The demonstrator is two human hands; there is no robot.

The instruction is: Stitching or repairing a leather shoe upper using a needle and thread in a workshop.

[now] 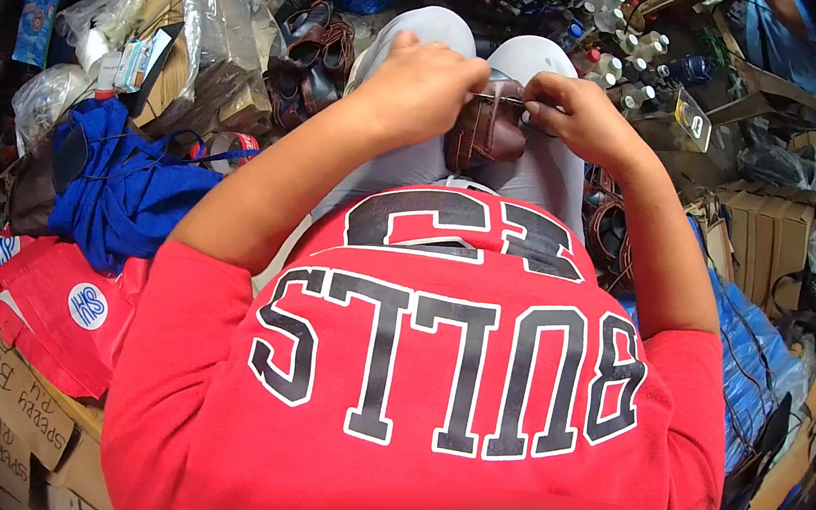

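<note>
A dark brown leather shoe [484,143] sits between my grey-clad knees. Its front has a stitched seam. Over the shoe's far end, my left hand [425,84] is closed in a pinch, and my right hand [573,116] pinches from the other side with its fingers curled. Between the two hands runs a thin dark shoelace [498,98], drawn nearly straight across the shoe. The fingertips hide its ends, and the far part of the shoe is partly covered by my hands.
More brown shoes [312,58] lie to the left of my knees, and others [609,233] to the right. Several small bottles [605,68] stand at the far right. Blue cloth [129,188], a red bag [70,307], cardboard [767,236] and plastic wrap [218,27] crowd the sides.
</note>
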